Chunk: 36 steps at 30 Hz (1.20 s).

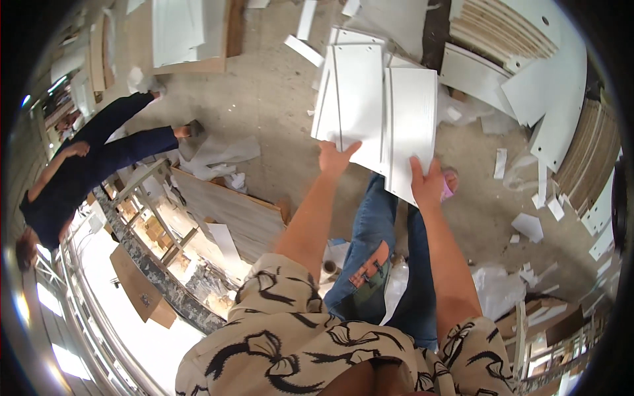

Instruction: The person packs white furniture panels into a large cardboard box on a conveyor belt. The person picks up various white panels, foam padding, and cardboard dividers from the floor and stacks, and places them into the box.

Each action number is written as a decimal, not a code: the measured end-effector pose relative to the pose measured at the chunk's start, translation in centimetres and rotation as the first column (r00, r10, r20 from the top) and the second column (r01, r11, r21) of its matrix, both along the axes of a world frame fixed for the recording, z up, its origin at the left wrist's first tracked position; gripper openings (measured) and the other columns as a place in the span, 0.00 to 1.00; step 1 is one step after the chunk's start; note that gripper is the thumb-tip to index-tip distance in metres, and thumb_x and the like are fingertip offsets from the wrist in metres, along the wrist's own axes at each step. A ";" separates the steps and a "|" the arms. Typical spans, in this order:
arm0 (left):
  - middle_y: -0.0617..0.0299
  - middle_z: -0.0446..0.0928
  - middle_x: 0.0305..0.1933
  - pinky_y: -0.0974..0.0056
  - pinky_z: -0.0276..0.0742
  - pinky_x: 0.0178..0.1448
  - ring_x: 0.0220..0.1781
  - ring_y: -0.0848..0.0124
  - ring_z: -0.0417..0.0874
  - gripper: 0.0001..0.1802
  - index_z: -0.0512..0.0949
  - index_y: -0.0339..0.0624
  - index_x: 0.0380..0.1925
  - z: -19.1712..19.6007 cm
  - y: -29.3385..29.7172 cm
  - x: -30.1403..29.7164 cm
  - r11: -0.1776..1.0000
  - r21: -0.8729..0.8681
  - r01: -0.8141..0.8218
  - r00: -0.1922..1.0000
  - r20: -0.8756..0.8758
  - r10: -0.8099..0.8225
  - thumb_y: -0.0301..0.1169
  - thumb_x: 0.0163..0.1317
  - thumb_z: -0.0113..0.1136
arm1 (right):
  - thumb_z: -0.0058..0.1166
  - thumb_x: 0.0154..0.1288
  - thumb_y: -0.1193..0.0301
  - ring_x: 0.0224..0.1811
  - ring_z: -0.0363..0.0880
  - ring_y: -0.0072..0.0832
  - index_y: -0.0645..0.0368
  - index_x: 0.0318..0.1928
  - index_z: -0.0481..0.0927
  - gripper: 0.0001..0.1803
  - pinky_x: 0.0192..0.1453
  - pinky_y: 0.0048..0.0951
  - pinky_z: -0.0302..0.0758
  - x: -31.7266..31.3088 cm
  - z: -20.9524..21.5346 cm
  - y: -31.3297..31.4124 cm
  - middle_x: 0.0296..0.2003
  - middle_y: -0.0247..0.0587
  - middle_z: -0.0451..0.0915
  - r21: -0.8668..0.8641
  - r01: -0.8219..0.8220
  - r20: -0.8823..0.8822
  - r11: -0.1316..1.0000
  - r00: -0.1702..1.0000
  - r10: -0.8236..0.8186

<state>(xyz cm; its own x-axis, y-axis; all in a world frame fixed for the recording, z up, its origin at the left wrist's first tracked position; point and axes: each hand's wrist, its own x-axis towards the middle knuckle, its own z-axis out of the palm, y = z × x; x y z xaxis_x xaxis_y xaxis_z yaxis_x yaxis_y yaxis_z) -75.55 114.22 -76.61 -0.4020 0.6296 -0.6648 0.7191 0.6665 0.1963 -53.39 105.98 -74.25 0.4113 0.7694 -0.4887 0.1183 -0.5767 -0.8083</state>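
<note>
My left hand grips the lower edge of a white grooved panel. My right hand holds the bottom corner of a second white panel that lies beside it and partly over it. Both panels are held up above the concrete floor in front of my legs in blue jeans. More white panels show behind the two that I hold.
Another person in dark clothes stands at the left. A long wooden board leans by a metal frame. White boards, wood-edged stacks and paper scraps litter the floor at the right and top.
</note>
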 end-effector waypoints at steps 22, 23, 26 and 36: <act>0.57 0.75 0.47 0.64 0.69 0.54 0.50 0.69 0.75 0.26 0.68 0.37 0.52 37.5 -8.2 21.6 0.762 -0.544 0.353 0.453 0.811 0.370 0.48 0.67 0.41 | 0.58 0.56 0.55 0.44 0.76 0.45 0.62 0.47 0.75 0.25 0.50 0.38 0.71 15.3 37.9 -14.8 0.41 0.55 0.78 -0.096 0.283 -0.090 0.954 0.952 -0.291; 0.57 0.73 0.50 0.63 0.69 0.56 0.52 0.67 0.74 0.27 0.67 0.37 0.53 40.1 -7.6 24.4 0.732 -0.568 0.376 0.431 0.806 0.405 0.49 0.67 0.41 | 0.57 0.56 0.55 0.45 0.76 0.47 0.62 0.48 0.74 0.26 0.50 0.38 0.71 15.9 41.4 -16.6 0.42 0.56 0.77 -0.057 0.307 -0.028 0.950 0.951 -0.309; 0.54 0.71 0.53 0.60 0.69 0.58 0.56 0.62 0.72 0.30 0.64 0.35 0.55 46.0 -10.2 32.6 0.644 -0.485 0.591 0.286 0.873 0.395 0.50 0.66 0.43 | 0.53 0.60 0.56 0.44 0.76 0.50 0.57 0.58 0.66 0.29 0.49 0.39 0.72 15.0 48.7 -21.5 0.45 0.53 0.76 0.013 0.428 0.149 0.904 0.893 -0.425; 0.58 0.71 0.51 0.62 0.66 0.59 0.53 0.67 0.72 0.21 0.67 0.39 0.53 64.0 -37.2 36.9 0.163 0.040 0.986 -0.090 0.946 0.312 0.41 0.67 0.47 | 0.46 0.65 0.51 0.29 0.78 0.34 0.55 0.42 0.79 0.22 0.36 0.36 0.74 3.0 69.2 -43.8 0.28 0.48 0.80 0.158 0.984 0.484 -0.085 -0.152 -0.862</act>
<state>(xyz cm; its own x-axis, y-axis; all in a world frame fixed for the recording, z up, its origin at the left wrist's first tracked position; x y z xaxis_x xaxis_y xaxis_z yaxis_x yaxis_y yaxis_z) -38.66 77.06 -12.63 0.7507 -0.6455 -0.1406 0.5648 0.5168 0.6434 -50.36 62.13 -5.04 0.7407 -0.6644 -0.0999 -0.5086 -0.4573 -0.7296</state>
